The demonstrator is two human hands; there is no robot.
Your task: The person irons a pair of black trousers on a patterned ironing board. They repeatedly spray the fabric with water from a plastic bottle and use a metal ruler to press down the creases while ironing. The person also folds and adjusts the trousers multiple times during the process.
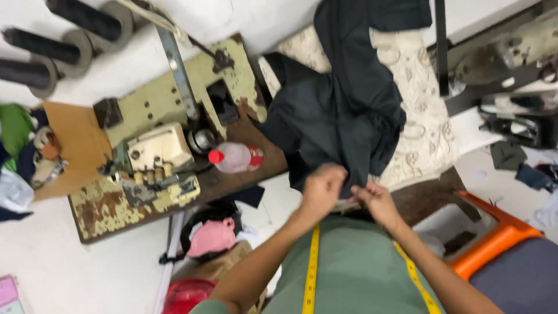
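Pinching the near hem of the dark garment (pixel 343 110), left hand (pixel 321 189) and right hand (pixel 376 200) sit close together, cloth extending away toward the sewing machine (pixel 154 160).

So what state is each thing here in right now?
Left hand: closed, pinching the dark cloth's edge.
Right hand: closed, gripping the same edge.
Dark cloth: crumpled, draped over the table.
Plastic bottle: lying on its side, red cap on.
Measuring tape: hanging around the person's neck.
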